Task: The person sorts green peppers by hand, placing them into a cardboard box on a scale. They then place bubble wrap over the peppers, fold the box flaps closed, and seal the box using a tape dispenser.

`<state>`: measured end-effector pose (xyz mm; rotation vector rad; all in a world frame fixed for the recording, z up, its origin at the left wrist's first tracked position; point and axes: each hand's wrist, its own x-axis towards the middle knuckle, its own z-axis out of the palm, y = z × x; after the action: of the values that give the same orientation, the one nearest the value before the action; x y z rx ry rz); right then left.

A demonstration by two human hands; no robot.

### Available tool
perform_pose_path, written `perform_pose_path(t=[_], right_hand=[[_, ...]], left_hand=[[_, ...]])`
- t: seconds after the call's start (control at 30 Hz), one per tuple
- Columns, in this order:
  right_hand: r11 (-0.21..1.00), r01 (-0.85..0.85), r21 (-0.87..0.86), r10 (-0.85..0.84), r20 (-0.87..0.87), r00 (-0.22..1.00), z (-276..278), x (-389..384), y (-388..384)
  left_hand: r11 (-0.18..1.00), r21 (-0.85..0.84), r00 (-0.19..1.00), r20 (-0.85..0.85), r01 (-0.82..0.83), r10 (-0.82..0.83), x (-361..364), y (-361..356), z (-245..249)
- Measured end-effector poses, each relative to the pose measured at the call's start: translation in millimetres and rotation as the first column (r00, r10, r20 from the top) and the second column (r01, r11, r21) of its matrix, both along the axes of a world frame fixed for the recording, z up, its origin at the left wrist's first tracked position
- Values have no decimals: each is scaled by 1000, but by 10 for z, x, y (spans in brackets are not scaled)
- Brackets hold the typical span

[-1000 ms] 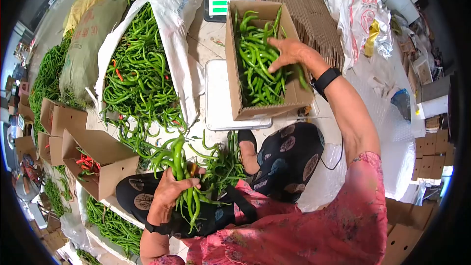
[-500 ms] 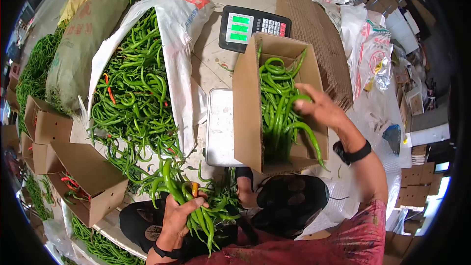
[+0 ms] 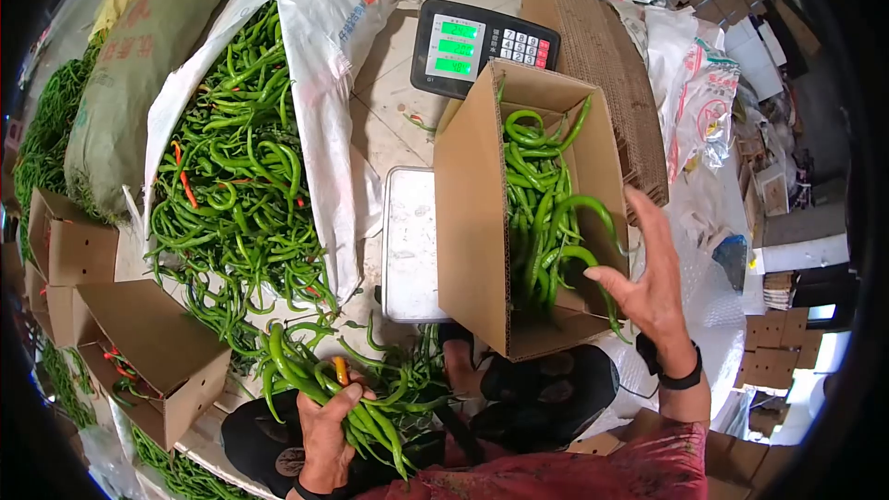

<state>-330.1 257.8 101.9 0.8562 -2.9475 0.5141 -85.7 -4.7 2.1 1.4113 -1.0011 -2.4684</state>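
Note:
My left hand [image 3: 324, 431] is closed around a bunch of long green chili peppers [image 3: 372, 426], with an orange one [image 3: 341, 370] among them, above my knees. Fingers and thumb spread, my right hand [image 3: 656, 287] is at the right wall of a cardboard box [image 3: 470, 222] and holds nothing. Inside the box lie green chili peppers [image 3: 532, 176], and one curled pepper arches up near my right thumb. The box rests on a scale, whose metal plate [image 3: 410, 250] shows on the left. Green digits glow on the scale's display [image 3: 456, 48], too small to read surely.
A white sack [image 3: 319, 83] spills green peppers [image 3: 241, 176] on the left. Smaller cardboard boxes [image 3: 148, 319] with some red peppers stand at lower left. Stacked flat cardboard [image 3: 602, 65] and plastic bags [image 3: 699, 93] lie right of the box.
My right hand has come out of the box toward the lower right and spread its fingers. The curled peppers there now lie free of it. My left hand still grips its bunch.

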Motion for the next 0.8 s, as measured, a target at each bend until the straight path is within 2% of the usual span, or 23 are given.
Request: perform_pose_path(t=[0.1, 0.23, 0.3, 0.33, 0.4, 0.43, 0.5, 0.7, 0.73, 0.8], right_hand=[[1000, 26, -13, -23, 170, 985, -63, 119, -9], [998, -26, 59, 19, 113, 993, -181, 54, 138], [992, 22, 127, -60, 305, 950, -156, 35, 149], [992, 23, 127, -61, 305, 950, -200, 27, 188], [954, -119, 274, 73, 170, 983, -335, 2, 281], [954, -120, 273, 74, 171, 982, -332, 0, 261], [893, -64, 446, -23, 187, 982, -301, 0, 195], [814, -81, 575, -89, 261, 961, -269, 19, 199], [814, -81, 575, -89, 261, 961, -255, 35, 206], [929, 24, 371, -86, 152, 985, -168, 77, 204]], left_hand=[[1000, -12, 1000, -2, 2, -2, 7, 5, -10], [999, -19, 999, -25, 32, -33, 58, 16, -84], [999, -26, 999, -20, 43, -44, 62, 28, -93], [999, -24, 999, -17, 44, -45, 60, 31, -90], [999, -24, 999, -14, 44, -45, 46, 37, -72], [999, -23, 999, -20, 41, -41, 23, 45, -50], [999, -21, 999, -24, 40, -40, 15, 55, -40], [999, -20, 999, -28, 44, -44, 31, 70, -57], [998, -25, 998, -17, 52, -52, 35, 74, -59], [998, -29, 998, -7, 58, -59, 39, 77, -57]])
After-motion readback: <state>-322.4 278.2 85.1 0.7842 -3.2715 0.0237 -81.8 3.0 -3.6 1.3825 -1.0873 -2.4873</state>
